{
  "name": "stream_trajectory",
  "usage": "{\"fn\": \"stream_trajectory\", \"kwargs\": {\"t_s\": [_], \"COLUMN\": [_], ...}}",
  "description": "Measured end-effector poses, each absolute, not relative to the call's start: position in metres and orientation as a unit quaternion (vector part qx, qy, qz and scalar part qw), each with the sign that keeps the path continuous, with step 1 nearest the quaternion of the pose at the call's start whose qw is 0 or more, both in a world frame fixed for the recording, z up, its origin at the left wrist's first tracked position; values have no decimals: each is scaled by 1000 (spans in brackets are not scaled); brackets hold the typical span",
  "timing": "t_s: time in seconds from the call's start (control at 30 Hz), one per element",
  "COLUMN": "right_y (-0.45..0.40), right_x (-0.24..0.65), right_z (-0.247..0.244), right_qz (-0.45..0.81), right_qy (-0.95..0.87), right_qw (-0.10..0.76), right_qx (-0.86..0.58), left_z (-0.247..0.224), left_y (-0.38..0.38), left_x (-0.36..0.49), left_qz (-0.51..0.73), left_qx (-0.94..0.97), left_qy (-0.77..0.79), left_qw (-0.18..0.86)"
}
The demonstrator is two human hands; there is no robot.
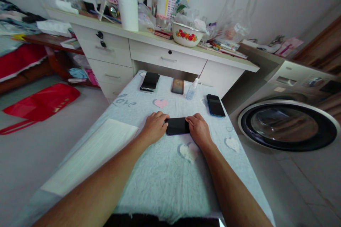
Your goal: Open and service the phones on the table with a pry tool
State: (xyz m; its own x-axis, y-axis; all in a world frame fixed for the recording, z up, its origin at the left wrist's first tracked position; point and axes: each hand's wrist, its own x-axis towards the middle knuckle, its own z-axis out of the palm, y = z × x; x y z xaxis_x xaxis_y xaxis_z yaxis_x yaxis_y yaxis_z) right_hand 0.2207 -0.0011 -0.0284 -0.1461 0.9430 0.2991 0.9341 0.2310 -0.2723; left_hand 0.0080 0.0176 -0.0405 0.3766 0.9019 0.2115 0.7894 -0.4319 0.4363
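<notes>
Both grips in my feed are busy: the left hand (pixel 155 126) pinches the left end of a black, rectangular, glass-fronted phone (pixel 177 126), and the right hand (pixel 199 129) pinches its right end by the far corner. Phone sits between them, around mid-width on a pale blue, cloth-covered counter (pixel 165 181), long side running across, dark face up. Can't tell whether it rests flat or is slightly raised.

Progress, my call: work on this one is under way, not finished, since both grips are closed on it. The screen shows too small for me to judge how much is done.

Untouched by either hand: what looks like a stack of dark rectangular phones (pixel 150 81) at far left; a small, flat, brown rectangle (pixel 177 86), pattern blurred, near the far edge; a clear plastic spray bottle with a white nozzle (pixel 190 93), upright just beside it; a black phone with a blue edge (pixel 216 105) lying at right. Done or pending on those, I can't tell. A long, flat, off-white strip (pixel 93 156) lies along the left side.
</notes>
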Motion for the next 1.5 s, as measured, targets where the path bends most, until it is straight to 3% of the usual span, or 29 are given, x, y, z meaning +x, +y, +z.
{"fn": "stream_trajectory", "kwargs": {"t_s": [1.5], "right_y": [3], "right_x": [228], "right_z": [-30], "right_qz": [5], "right_qy": [-739], "right_qw": [211], "right_qx": [-639], "left_z": [-41], "left_y": [18], "left_x": [8], "left_qz": [219], "left_qx": [813], "left_qy": [521], "left_qw": [141]}}
